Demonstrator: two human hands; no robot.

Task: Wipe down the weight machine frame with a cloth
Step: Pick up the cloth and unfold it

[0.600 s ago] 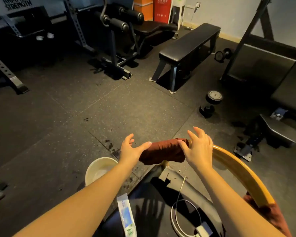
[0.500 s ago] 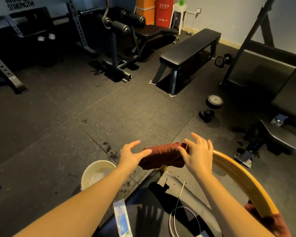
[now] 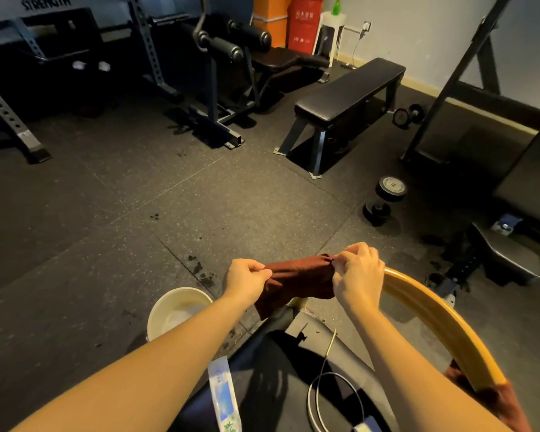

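Observation:
A dark red-brown cloth [image 3: 300, 280] hangs over the near end of a curved yellow frame tube [image 3: 434, 322] just in front of me. My left hand [image 3: 245, 280] pinches the cloth's left edge. My right hand [image 3: 357, 271] pinches its upper right corner, right above the yellow tube. The tube arcs down to the lower right, where a second reddish cloth [image 3: 493, 397] covers its far end. A black padded seat [image 3: 278, 378] lies below the hands.
A white bucket [image 3: 176, 310] stands on the rubber floor at my left forearm. A wipes packet [image 3: 223, 397] and a white cable [image 3: 325, 385] lie on the seat. Dumbbells [image 3: 384, 198], a flat bench [image 3: 346, 95] and racks stand farther off.
Both hands went from spread, straight fingers resting against the cloth to pinching its two ends. The cloth now hangs lower on the left.

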